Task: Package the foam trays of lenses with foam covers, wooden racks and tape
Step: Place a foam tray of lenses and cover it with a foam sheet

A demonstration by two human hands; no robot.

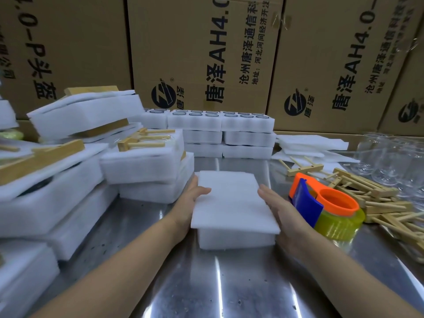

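Note:
A white foam tray point(236, 240) stands on the steel table in front of me, and a flat foam cover point(231, 200) lies on top of it, hiding the lenses. My left hand point(191, 203) lies along the left side of the tray, thumb on the cover's edge. My right hand point(281, 214) lies with straight fingers against the right side. An orange and blue tape dispenser point(321, 203) with a yellowish roll stands just right of my right hand. Loose wooden racks point(380, 203) lie in a heap farther right.
Finished white packages with wooden racks point(144, 154) are piled on the left. Stacked open trays of lenses point(221, 129) stand at the back, spare foam sheets point(309, 143) behind right, clear glassware point(390, 161) far right. Cardboard boxes point(202, 53) wall off the back.

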